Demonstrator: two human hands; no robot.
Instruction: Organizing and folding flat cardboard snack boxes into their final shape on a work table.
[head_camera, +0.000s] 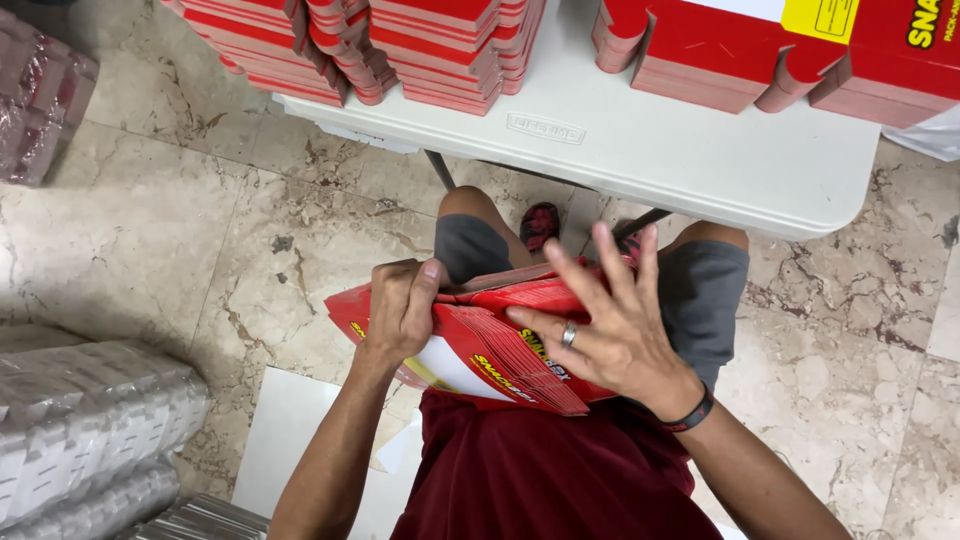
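Marble flooring (150, 230) and a white folding table (700, 150) frame our seat. Our left hand (400, 310) pinches the bundle of flat red cartons (500, 350) resting on our lap, steadying it, while our right hand (610, 325) lies spread-fingered across its edges, grasping nothing.

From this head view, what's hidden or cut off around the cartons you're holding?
- Stack of flat red cartons: its underside and lap support are hidden by the left hand and right hand.
- Carton count: edges too fine to count.
- Red carton piles on the white table: cut off by the top edge.
- Wrapped bundles: cut off by the left edge, contents blurred by film.
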